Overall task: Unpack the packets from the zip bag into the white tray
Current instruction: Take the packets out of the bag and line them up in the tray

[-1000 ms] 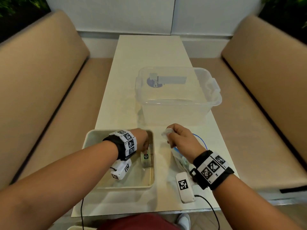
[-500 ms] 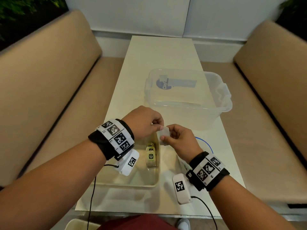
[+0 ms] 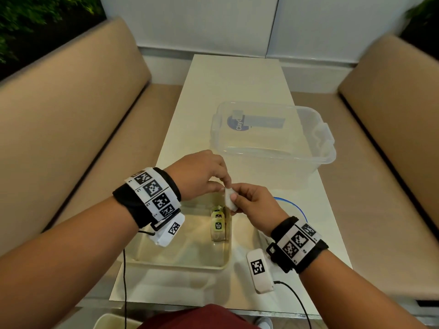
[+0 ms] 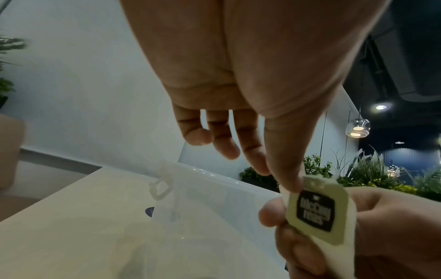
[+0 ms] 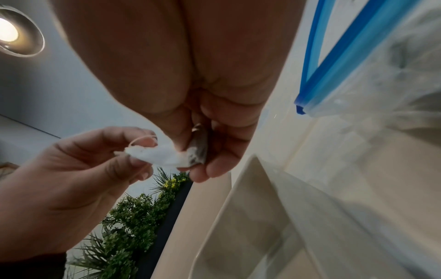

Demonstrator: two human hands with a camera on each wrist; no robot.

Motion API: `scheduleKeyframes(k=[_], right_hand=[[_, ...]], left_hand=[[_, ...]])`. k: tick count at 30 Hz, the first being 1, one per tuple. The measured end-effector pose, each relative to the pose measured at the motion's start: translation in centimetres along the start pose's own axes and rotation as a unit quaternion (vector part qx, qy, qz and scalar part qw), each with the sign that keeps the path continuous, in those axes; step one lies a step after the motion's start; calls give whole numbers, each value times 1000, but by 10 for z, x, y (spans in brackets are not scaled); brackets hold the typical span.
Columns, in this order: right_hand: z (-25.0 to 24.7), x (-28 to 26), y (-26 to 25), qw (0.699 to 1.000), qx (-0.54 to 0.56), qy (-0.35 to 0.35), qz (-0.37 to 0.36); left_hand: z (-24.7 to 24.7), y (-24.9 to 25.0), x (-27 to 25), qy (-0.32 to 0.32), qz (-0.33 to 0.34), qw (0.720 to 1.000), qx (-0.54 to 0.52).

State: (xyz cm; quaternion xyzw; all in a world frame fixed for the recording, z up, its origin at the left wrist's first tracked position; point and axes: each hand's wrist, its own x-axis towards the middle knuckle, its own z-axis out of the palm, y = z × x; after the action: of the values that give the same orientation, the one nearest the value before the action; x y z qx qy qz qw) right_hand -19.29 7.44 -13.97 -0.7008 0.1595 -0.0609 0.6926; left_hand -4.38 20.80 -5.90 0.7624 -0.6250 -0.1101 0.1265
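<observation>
Packet [image 3: 230, 201] is hanging above the far right corner of the white tray [image 3: 152, 262], and I am holding it with both hands. My right hand [image 3: 255, 205] is pinching its lower part; my left hand [image 3: 202, 174] is pinching its top edge between thumb and forefinger, other fingers [image 4: 222, 139] loosely extended. Two more packets [image 3: 217, 225] are lying inside the tray along its right wall. Zip bag [image 3: 293, 207] is lying on the table [image 3: 237, 79] just right of the tray.

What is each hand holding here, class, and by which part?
Both hold one tea packet: the right hand grips its lower body, the left hand pinches its top edge.
</observation>
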Motion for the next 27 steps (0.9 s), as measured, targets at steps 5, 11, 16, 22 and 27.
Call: scheduleKeyframes(k=[5,11,16,22,27], right_hand=[[1,3,7,992,-99,63,40],[5,-1,18,965,-228,19,132],[10,0,20,960,-234,6,156],[12,-3,20,958,-244,4,153],[13,-7,14,954,-259,14,153]], left_hand=[[6,-8,-6,-40,-28,998,28],[46,-5,-10,-214,-57,973,66],[90,-9,3,-332,-58,942,-2],[116,-22,27,-281,-138,949,28],[119,-19,31,-280,-170,943,59]])
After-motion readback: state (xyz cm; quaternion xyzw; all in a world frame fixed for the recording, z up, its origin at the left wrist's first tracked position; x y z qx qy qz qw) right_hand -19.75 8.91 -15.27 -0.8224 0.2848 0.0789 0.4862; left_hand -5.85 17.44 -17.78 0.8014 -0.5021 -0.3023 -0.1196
